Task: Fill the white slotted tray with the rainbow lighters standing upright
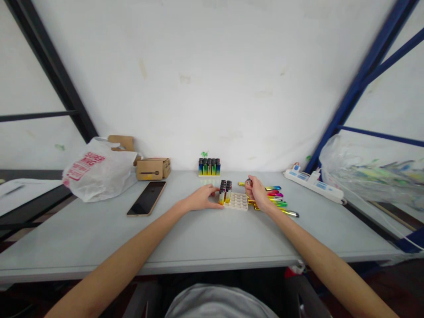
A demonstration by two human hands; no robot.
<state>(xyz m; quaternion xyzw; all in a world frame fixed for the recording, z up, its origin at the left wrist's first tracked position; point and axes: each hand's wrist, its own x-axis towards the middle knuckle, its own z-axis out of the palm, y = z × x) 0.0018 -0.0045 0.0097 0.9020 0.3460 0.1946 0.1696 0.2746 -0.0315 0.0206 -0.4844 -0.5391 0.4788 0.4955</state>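
Several glossy lighters [228, 196] | pale holed tray [239, 206] | left fingers [214, 206] spread | right fingers [254, 182] pinching metal-tipped item [248, 181]

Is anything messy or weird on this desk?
Nothing looks spilled or broken. The loose shiny things near the right hand lie at different angles, looking messy beside the neat lighters standing in the tray.

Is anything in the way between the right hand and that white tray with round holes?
Nothing visible blocks the right hand from the white, rectangular tray; long, shiny, coloured sticks just lie beside it.
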